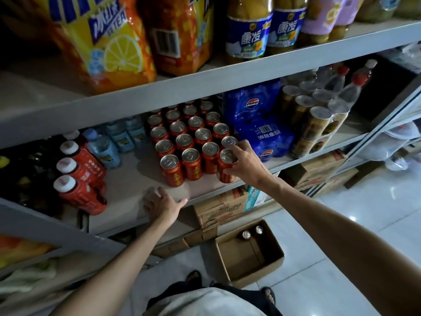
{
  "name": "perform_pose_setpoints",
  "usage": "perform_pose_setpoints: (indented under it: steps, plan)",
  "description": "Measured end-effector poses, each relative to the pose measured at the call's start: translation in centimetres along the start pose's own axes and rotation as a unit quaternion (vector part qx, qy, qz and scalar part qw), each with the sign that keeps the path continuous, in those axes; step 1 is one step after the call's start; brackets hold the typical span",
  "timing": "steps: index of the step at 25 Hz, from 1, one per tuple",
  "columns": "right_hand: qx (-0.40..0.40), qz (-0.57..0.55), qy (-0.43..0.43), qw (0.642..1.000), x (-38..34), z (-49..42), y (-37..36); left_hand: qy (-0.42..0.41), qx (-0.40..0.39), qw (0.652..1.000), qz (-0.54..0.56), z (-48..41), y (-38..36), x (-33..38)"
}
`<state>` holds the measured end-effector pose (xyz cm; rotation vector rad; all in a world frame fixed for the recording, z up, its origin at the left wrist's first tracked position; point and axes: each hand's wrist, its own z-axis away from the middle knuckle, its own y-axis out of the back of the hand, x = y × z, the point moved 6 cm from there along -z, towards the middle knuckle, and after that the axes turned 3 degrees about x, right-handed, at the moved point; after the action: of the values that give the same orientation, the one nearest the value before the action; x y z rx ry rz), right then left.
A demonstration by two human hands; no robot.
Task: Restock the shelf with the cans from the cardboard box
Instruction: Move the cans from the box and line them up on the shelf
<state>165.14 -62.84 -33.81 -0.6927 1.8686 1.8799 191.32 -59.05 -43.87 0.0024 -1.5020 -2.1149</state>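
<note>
While right hand (245, 165) gripped a can (225, 176) on the shelf (127, 179), left hand (162, 201) lay flat there; two cans (246, 235) were left in box (274, 249).

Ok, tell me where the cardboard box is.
In the head view the cardboard box sits open on the tiled floor, lower centre-right, in front of the sealed cartons under the shelf; two cans stand at its far end.

Pale grey shirt (205, 302), dark trousers (248, 294), dark open sandals (194, 275)
</note>
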Motion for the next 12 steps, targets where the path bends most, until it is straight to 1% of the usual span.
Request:
perform_pose_setpoints:
  steps: [3,7,12]
  plan:
    - [-0.008,-0.001,0.003,1.0,0.4,-0.9,-1.0,0.019,-0.014,0.999,-0.027,-1.2,0.0,-0.4]
    - [0.003,-0.012,-0.007,1.0,0.9,-1.4,-1.6,-0.005,-0.02,0.998,-0.055,-1.3,0.0,0.1]
    - [0.013,-0.001,-0.012,1.0,1.5,-1.1,-2.6,0.003,-0.025,0.997,-0.067,-0.8,0.3,0.5]
